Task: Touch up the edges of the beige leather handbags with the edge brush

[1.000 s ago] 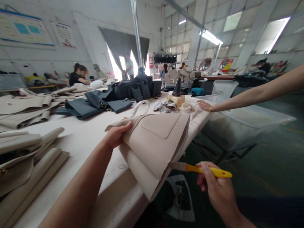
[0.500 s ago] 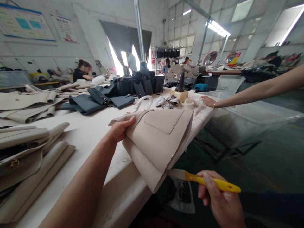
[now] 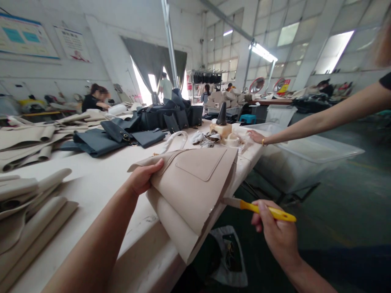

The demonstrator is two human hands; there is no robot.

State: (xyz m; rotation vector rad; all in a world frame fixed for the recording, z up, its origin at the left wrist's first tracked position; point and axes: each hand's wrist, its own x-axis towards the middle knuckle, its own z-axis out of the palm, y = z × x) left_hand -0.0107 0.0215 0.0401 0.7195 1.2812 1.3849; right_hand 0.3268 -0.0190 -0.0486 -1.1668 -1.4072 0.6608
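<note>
My left hand [image 3: 142, 177] grips a folded beige leather bag panel [image 3: 195, 183] at the table's edge, with its fingers on the upper left corner. The panel has a stitched rectangular pocket outline, and its lower right edge looks rough. My right hand [image 3: 271, 224] holds a yellow-handled knife [image 3: 259, 210] below the table's edge. Its flat steel blade meets the panel's lower right edge. Another person's hand [image 3: 255, 137], wearing a gold bangle, rests on the far table edge.
Folded beige leather pieces [image 3: 30, 211] lie at the left of the long white table [image 3: 91, 191]. Further along are dark grey bag parts [image 3: 97, 142], black bags [image 3: 165, 118] and a dark cone on a block [image 3: 222, 116]. A clear plastic bin [image 3: 305, 162] stands right of the table.
The whole scene has shifted slightly as my head moved. Both my hands still hold the panel and knife, with the blade at the panel's edge. The other person's hand has barely moved.
</note>
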